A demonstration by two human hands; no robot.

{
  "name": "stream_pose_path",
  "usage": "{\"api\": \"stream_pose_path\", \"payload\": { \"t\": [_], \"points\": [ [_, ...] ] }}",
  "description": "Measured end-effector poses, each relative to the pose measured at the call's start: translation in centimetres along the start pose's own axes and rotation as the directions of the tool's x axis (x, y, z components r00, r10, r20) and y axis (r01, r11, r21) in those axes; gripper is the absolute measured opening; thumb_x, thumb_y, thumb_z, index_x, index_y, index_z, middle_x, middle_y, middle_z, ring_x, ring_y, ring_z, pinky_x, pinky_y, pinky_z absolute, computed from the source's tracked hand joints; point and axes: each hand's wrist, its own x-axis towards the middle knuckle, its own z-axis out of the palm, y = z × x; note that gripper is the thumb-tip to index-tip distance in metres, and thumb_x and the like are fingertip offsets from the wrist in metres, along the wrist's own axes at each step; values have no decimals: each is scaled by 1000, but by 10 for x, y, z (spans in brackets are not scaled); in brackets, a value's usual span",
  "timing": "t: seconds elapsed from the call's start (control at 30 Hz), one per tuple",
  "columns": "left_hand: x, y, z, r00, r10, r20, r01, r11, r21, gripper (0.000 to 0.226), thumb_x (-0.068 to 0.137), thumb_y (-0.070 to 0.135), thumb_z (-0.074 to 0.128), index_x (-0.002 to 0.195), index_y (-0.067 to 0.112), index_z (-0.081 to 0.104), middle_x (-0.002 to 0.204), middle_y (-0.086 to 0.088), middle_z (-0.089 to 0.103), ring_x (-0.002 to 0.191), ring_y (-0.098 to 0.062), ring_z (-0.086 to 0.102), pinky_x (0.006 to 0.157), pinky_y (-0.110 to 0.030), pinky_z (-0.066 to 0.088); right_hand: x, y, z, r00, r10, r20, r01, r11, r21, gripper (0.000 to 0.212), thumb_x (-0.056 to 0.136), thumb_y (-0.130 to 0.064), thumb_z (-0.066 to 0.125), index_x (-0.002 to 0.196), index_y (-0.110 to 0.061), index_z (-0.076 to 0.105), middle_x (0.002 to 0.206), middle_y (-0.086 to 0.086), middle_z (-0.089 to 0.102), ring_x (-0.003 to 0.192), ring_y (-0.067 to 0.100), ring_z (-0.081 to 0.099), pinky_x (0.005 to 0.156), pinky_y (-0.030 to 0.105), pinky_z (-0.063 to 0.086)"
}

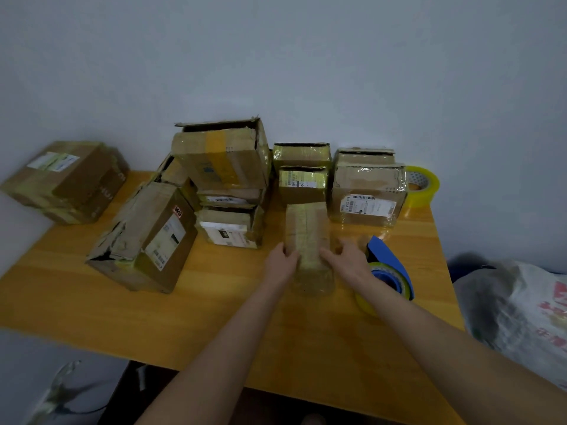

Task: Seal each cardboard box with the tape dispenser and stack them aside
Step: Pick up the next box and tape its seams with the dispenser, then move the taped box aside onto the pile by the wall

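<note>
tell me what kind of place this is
Probably a small home parcel-packing corner: worn, labelled boxes stacked on a wooden table against a bare wall, with a tape dispenser and a spare tape roll.

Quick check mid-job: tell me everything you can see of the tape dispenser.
The tape dispenser looks like blue plastic and is loaded with a roll of yellowish clear tape. It lies on the wooden table, just right of the small box. The wrist of the right hand crosses in front of it. Whether they touch is unclear.
</note>
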Motion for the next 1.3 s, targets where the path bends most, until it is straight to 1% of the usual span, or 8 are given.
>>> {"api": "stream_pose_path", "payload": {
  "t": [0.23,0.33,0.43,0.63,0.73,0.9,1.1,1.3],
  "points": [
    [-10,29,-24,966,153,-208,-155,988,5,36,95,19,54,131,16,54,119,0,61,97,-11,55,72,-20,48,0,-40,-1,988,-141,-66,141,990,-7,44,88,-46,62,121,-17,58,108,-2,65,75,3,58,55,17,46],
    [-5,43,-49,924,229,-306,-216,973,78,36,95,21,53,130,14,55,115,-1,63,96,-14,57,77,-28,49,-4,-73,0,964,-194,-180,208,976,64,41,88,-45,63,118,-17,59,103,-3,64,80,8,59,60,22,49],
    [-5,57,-76,862,307,-404,-315,948,47,23,94,23,54,116,19,57,93,10,61,78,-6,53,63,-22,44,-9,-110,5,916,-240,-321,280,956,85,38,87,-47,64,111,-19,59,99,-4,63,86,14,60,71,32,54],
    [8,74,-154,776,404,-485,-472,881,-22,8,92,22,52,100,19,55,79,9,55,64,-8,50,55,-25,41,-15,-187,41,771,-330,-545,417,908,41,26,85,-44,65,91,-25,49,83,-7,56,72,10,52,55,22,36],
    [21,72,-210,756,453,-472,-533,845,-42,4,91,19,51,93,19,54,75,7,53,66,-10,48,60,-28,41,-13,-231,75,739,-327,-589,437,898,49,24,84,-47,64,88,-28,49,79,-11,54,69,6,51,56,24,39],
    [51,61,-310,741,490,-459,-576,815,-58,14,92,19,50,104,20,56,97,3,60,87,-12,57,75,-29,50,-4,-312,134,783,-303,-544,421,901,104,20,85,-49,59,95,-35,49,88,-15,57,82,8,56,70,31,47],
    [97,39,-400,749,464,-473,-511,859,33,30,97,27,44,121,17,58,114,-4,59,96,-15,55,83,-32,48,23,-376,198,862,-303,-406,411,887,212,39,90,-40,60,123,-20,62,97,-11,60,97,13,59,87,36,51],
    [121,6,-463,758,434,-487,-444,890,102,31,96,22,47,121,13,63,100,1,63,90,-14,56,71,-23,46,51,-412,255,906,-357,-229,410,876,255,16,90,-35,62,101,-25,66,90,-8,66,88,16,64,83,42,56]
  ]
}}
